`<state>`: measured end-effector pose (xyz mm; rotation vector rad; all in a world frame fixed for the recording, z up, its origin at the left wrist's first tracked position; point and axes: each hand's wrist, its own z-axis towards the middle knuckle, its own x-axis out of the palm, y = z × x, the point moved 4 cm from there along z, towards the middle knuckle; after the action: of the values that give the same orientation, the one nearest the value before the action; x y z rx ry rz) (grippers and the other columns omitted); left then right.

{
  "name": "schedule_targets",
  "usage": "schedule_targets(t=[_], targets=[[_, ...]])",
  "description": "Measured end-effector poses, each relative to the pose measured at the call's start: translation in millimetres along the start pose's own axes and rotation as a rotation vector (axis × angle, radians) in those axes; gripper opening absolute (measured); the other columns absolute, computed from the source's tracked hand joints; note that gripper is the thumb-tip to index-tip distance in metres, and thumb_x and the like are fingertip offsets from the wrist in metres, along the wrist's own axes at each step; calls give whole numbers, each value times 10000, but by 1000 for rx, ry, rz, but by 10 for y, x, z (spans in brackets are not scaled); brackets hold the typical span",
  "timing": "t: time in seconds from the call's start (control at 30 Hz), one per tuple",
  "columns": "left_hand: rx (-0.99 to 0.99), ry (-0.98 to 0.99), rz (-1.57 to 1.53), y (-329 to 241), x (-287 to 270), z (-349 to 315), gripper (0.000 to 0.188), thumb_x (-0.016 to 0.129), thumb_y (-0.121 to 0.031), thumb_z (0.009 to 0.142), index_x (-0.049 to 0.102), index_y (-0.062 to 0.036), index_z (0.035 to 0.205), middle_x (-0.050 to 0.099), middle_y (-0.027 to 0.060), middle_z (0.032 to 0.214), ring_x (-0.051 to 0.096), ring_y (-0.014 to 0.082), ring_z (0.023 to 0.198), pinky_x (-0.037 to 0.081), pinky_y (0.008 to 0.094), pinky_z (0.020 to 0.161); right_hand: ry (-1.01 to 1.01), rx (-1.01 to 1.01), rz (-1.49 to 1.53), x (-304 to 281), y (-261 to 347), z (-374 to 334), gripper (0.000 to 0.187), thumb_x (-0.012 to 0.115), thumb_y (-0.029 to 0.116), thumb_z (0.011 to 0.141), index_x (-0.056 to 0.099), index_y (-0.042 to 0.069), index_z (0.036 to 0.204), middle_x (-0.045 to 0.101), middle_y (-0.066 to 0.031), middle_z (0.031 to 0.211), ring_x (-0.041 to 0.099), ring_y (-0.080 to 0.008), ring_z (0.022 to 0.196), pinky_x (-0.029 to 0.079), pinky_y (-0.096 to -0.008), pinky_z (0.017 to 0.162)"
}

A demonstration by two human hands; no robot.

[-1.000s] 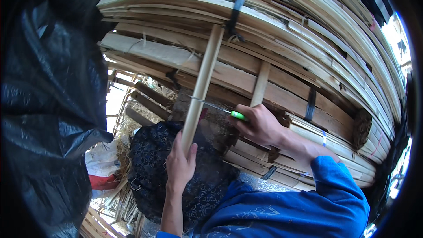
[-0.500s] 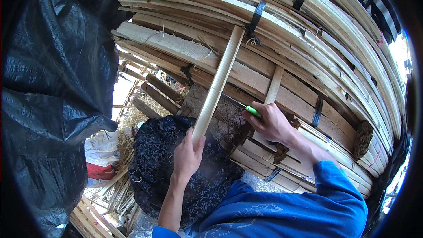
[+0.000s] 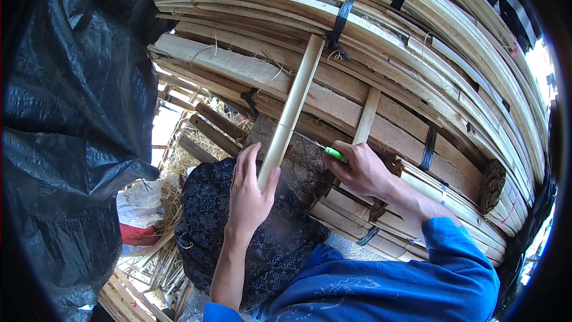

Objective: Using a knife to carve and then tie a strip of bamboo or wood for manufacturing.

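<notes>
A pale split-bamboo slat (image 3: pixel 301 88) slants up and away, its far end over the stacked slats and its near end in the fork of my left hand (image 3: pixel 250 194). The thumb lies on the slat's right side and the stretched fingers on its left. My right hand (image 3: pixel 363 170) is closed round the bright green handle (image 3: pixel 333 154) of a tool with a thin metal blade (image 3: pixel 308 139). The blade reaches left to the slat, where a thin dark line crosses it. Whether the blade is a saw or a knife, I cannot tell.
Long bundles of wooden slats (image 3: pixel 238 62), tied with black straps (image 3: pixel 341 21), fill the far side and right. A dark patterned cloth (image 3: pixel 205 226) lies below my left hand. Black plastic sheeting (image 3: pixel 71 143) hangs at left, with straw and scraps (image 3: pixel 164 250) beside it.
My left hand has shifted slightly up along the slat, and its fingers have straightened from a tighter grip. My right hand and the green-handled tool have moved slightly left.
</notes>
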<state>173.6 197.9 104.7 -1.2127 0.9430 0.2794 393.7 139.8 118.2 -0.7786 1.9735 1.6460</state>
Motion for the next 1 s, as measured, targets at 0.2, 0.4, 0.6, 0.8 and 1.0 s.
schedule_targets(t=[0.2,0.4,0.6,0.8,1.0], targets=[[228,20,470,-229,312,186,649,559,-402,947,315,-157,1497,195,223,1534,233,437,1400,279,563,1108,-269,25,209,-89,-107,-25,175,573,180,951,521,18,991,604,-174,679,606,-342,552,440,-443,521],[162,17,520,-331,458,345,730,583,-402,928,239,-154,1522,146,232,1544,150,474,1412,192,609,1118,-245,216,233,-210,-47,16,413,444,263,1017,353,-3,1319,616,-311,898,621,-475,850,458,-539,739],[164,-48,429,-390,442,553,731,616,-343,913,261,-105,1505,159,235,1536,168,468,1404,206,595,1121,-299,40,226,-88,-98,31,545,420,146,996,212,77,1494,586,-363,1066,602,-498,951,485,-528,830],[215,-205,264,-563,300,724,480,630,-211,908,512,-49,1344,366,207,1441,277,424,1370,255,558,1116,-263,-31,235,-119,-31,45,505,409,54,986,288,100,1474,599,-306,1176,668,-400,855,498,-498,771],[507,-119,432,-712,535,1238,239,661,-170,877,702,-89,1098,581,108,1273,432,326,1290,226,598,1120,-369,93,449,-252,18,38,468,383,107,1004,289,105,1463,582,-302,1192,645,-403,949,486,-460,851]])
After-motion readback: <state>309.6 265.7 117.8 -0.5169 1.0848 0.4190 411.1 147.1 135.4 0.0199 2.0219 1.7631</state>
